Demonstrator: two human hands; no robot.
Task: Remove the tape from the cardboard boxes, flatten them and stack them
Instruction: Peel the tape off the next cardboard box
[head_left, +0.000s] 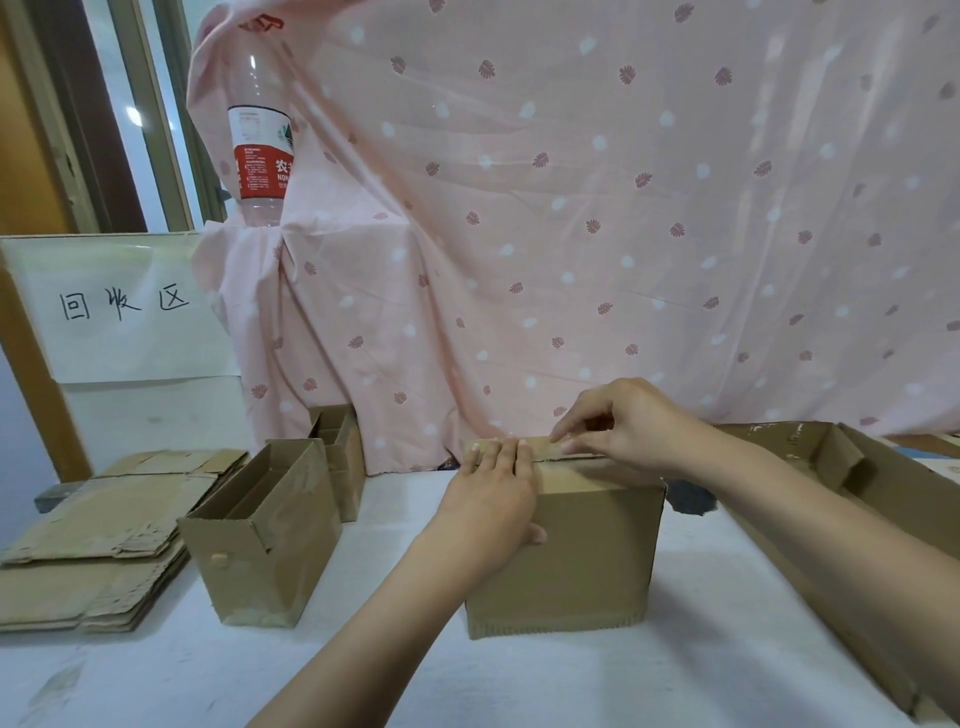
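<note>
**Tape being worked at the top of the middle box**

A closed box (563, 551) stands upright on the table (363, 675), in the middle and just in front of the person. A strip of tape (540, 446) runs along its far top edge, and part of it is lifted off the cardboard.

The left hand (493, 493) lies over the top left of the box, fingers straight and pressing down on the tape end, thumb against the near face. Its grip is flat, not closed round anything.

The right hand (623, 428) sits at the top right of the box, and its grip is a pinch: thumb and fingertips are closed on the tape where it lifts.

To the left, near the box but apart from it, stands an open box (260, 545) with its top flaps gone or folded in. Behind that one, touching or nearly so, is a smaller open box (340, 457).

Further left lies a stack of flattened boxes (98, 540) at the table edge. At the right edge of the view lies a large open carton (883, 499), partly cut off.

Behind the table hangs a pink patterned cloth (571, 208). A clear bottle (257, 140) with a red label stands at its upper left. A white sign (124, 306) with handwritten characters leans below it.
</note>
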